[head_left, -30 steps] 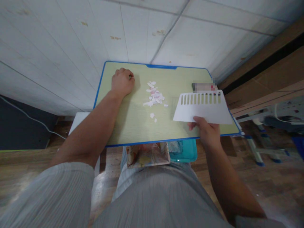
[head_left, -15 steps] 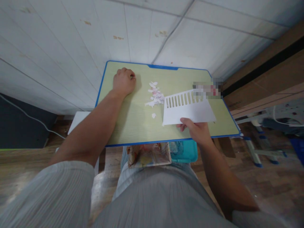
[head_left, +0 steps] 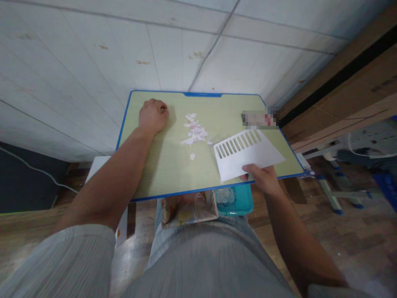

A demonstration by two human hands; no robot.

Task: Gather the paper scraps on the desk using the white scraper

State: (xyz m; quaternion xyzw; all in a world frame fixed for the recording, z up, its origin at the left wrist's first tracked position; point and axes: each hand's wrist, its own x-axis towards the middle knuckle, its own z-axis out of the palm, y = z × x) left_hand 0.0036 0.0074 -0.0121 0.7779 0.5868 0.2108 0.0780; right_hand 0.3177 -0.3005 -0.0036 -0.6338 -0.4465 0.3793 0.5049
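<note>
My left hand (head_left: 154,116) rests at the left back of the tabletop, its fingers curled closed. What it holds, if anything, I cannot make out. My right hand (head_left: 262,178) pinches the near edge of a white slotted sheet (head_left: 245,161), thumb on top and fingers beneath. A row of long cut-out slots runs along the far side of this sheet, and the yellow-green surface shows through them. Between the two hands lies a loose pile of torn paper scraps (head_left: 196,133), some pinkish. One scrap (head_left: 192,157) sits apart, nearer to me.
The small table (head_left: 167,174) has a blue rim and stands against a white panelled wall (head_left: 124,54). A blurred-out item (head_left: 259,119) lies at its right back. Below the front edge are a patterned box (head_left: 190,211) and a turquoise tray (head_left: 242,203). Cardboard (head_left: 341,103) stands at right.
The slotted sheet in my right hand has turned, its left side swinging towards me, and has come away from the scrap pile. My left hand stays closed in place. The whole view has shifted slightly.
</note>
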